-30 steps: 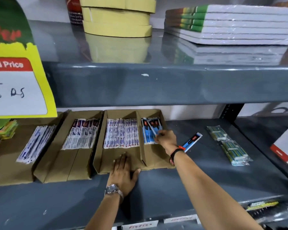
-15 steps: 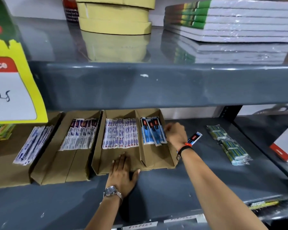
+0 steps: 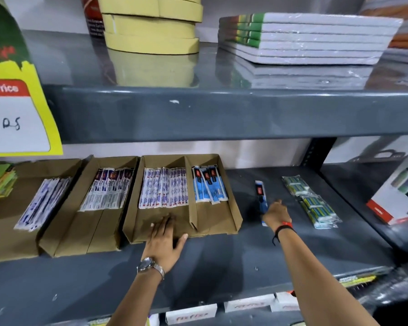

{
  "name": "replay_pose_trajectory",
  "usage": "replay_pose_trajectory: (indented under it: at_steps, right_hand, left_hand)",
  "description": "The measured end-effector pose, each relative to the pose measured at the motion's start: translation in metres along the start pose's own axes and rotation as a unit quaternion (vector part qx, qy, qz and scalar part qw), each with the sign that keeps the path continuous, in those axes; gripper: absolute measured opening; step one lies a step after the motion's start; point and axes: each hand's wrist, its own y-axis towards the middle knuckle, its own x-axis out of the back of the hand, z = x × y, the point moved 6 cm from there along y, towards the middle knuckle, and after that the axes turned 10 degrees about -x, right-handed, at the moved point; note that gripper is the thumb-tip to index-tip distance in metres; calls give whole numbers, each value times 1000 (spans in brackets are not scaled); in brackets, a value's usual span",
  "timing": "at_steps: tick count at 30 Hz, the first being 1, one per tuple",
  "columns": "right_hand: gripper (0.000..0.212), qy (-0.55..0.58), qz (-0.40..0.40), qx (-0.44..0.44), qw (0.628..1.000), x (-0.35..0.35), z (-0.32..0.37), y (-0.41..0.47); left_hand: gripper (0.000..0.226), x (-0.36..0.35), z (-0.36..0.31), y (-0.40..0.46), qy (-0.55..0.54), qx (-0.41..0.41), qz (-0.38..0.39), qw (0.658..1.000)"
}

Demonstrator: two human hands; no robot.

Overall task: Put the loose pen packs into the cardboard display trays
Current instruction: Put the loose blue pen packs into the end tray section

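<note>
Right hand [image 3: 275, 214] over loose pen pack [image 3: 260, 196] — fingers' grip unclear; left hand [image 3: 164, 236] flat.

We saw our left hand [image 3: 163, 236] flat on the cardboard tray [image 3: 233, 215], blue pen packs [image 3: 209, 185] inside it, our right hand [image 3: 276, 214] right of it, touching a loose pen pack [image 3: 260, 192].

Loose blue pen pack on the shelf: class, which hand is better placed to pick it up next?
Right. The right hand is already at the loose blue pen pack, while the left hand lies flat on the cardboard tray.
</note>
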Motion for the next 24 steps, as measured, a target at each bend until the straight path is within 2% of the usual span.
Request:
replay_pose_trajectory:
  at_steps: [5,8,9,12,13,14,16,20,22,24]
  right_hand:
    - [31,-66,26,1,997,3,-9,1]
    - [31,-93,31,16,995,13,-17,1]
    - [30,-89,31,39,995,18,-13,0]
    - [22,-40,20,151,988,43,13,-9]
    - [19,-14,22,189,982,53,24,-15]
    - [16,5,28,227,974,62,34,-22]
    - [15,9,52,292,955,77,54,-38]
    - [18,20,136,354,925,82,81,-68]
    - [18,48,165,358,918,78,87,-74]
    - [20,65,183,359,913,74,89,-74]
  left_hand:
    - [54,5,13,-6,-35,38,-16,999]
    - [55,20,7,-9,-117,72,-76,988]
    - [59,29,2,-9,-144,76,-94,982]
    - [98,59,-19,-1,-224,69,-154,960]
    - [102,69,-26,4,-256,72,-174,948]
    - [98,77,-31,11,-293,68,-184,936]
    - [60,88,-40,27,-366,60,-180,911]
    - [5,102,-53,48,-408,39,-162,898]
    - [26,108,-54,49,-418,34,-192,887]
    - [32,107,-51,49,-421,40,-201,883]
